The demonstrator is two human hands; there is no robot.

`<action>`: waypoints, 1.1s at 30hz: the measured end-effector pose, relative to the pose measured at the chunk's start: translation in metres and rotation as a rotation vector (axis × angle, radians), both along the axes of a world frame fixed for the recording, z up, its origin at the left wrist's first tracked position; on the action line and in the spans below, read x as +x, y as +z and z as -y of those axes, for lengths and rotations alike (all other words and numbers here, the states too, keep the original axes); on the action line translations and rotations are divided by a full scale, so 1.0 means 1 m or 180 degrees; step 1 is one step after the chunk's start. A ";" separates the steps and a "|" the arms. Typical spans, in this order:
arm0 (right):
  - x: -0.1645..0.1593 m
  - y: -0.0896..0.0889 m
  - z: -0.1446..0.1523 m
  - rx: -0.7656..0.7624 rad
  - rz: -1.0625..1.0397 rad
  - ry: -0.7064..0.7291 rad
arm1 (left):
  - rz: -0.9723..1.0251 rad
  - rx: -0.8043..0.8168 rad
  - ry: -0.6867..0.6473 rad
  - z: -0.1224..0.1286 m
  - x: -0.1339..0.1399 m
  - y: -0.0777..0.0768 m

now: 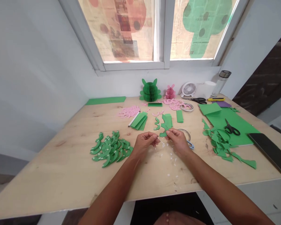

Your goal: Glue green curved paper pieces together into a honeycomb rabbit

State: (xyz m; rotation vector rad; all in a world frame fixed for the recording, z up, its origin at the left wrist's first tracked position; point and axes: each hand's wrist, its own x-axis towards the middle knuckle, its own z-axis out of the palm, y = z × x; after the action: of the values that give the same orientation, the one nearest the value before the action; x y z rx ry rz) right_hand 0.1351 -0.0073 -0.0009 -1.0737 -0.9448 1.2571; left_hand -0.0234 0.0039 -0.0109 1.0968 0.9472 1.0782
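My right hand [178, 141] pinches the lower end of a wavy-edged green paper cutout [164, 126] between thumb and fingers, holding it upright over the table. Just to its left, my left hand [146, 143] is closed, thumb against the curled fingers; whatever it may hold is too small to make out. Small white scraps [168, 175] are scattered below and between the hands. Beyond them lies a curved green paper piece [156, 123] with pale marks. A folded green paper [169, 120] shows behind the cutout. Near my right wrist are a tape roll [186, 133] and a blue-handled tool [190, 145], partly hidden.
Left lies a heap of curved green pieces [111, 148]. Folded green papers [140, 121] and pink cutouts [129, 111] lie farther back. Right are green offcuts [221, 142], scissors [231, 127] and a phone [271, 153]. Green [150, 91] and pink [170, 92] paper figures stand by the wall.
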 end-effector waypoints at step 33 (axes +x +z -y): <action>0.010 -0.004 -0.001 0.0290 0.0457 -0.0165 | -0.2603 0.1205 0.1569 0.050 -0.076 0.029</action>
State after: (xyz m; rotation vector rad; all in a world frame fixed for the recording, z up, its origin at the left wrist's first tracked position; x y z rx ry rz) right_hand 0.1453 -0.0062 -0.0052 -1.1205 -1.0660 1.0954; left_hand -0.0996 -0.0462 0.0181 1.7329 1.7744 1.2489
